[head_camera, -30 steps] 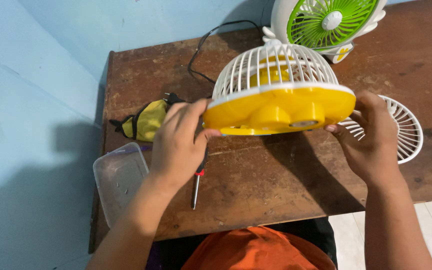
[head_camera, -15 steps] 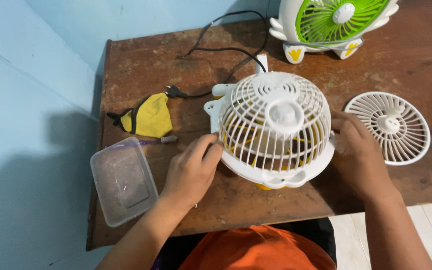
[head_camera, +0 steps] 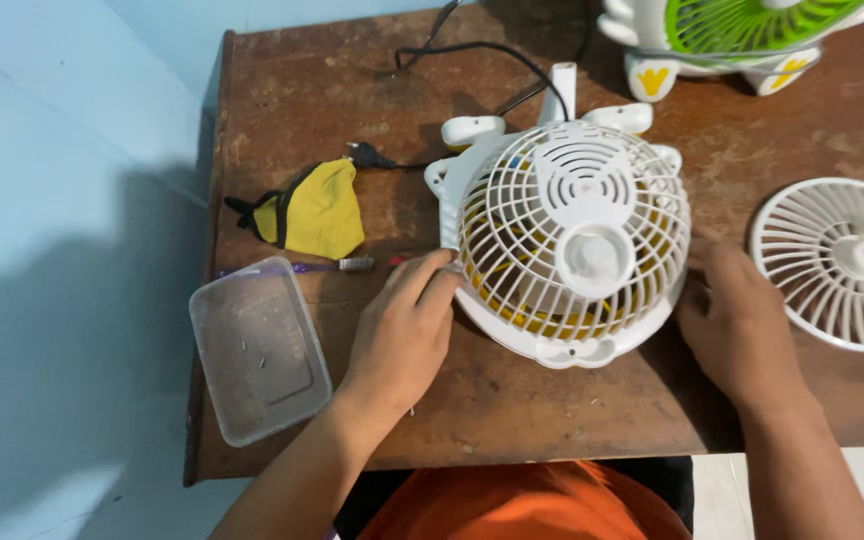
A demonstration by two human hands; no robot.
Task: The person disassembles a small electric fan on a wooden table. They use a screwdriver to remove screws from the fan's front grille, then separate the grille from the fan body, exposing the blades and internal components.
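Note:
A small white fan [head_camera: 567, 240] with a domed grille and yellow blades inside lies grille-up on the brown wooden table [head_camera: 512, 400]. My left hand [head_camera: 402, 335] rests against its left rim, fingers touching the grille edge. My right hand [head_camera: 742, 325] lies flat on the table at the fan's right side, fingertips at the rim. A black cord [head_camera: 492, 55] runs from the fan toward the back. Neither hand clearly grips the fan.
A loose white fan grille [head_camera: 842, 262] lies at the right. A green-and-white fan [head_camera: 742, 35] stands at the back right. At the left are a clear plastic box [head_camera: 257, 350], a yellow cloth pouch [head_camera: 317, 212], a black plug [head_camera: 367, 157] and a small brush [head_camera: 327, 266]. A blue wall borders the left.
The fan, held up with its yellow underside toward me a second ago, has been turned grille-up and set on the table. Both hands have come down to its sides.

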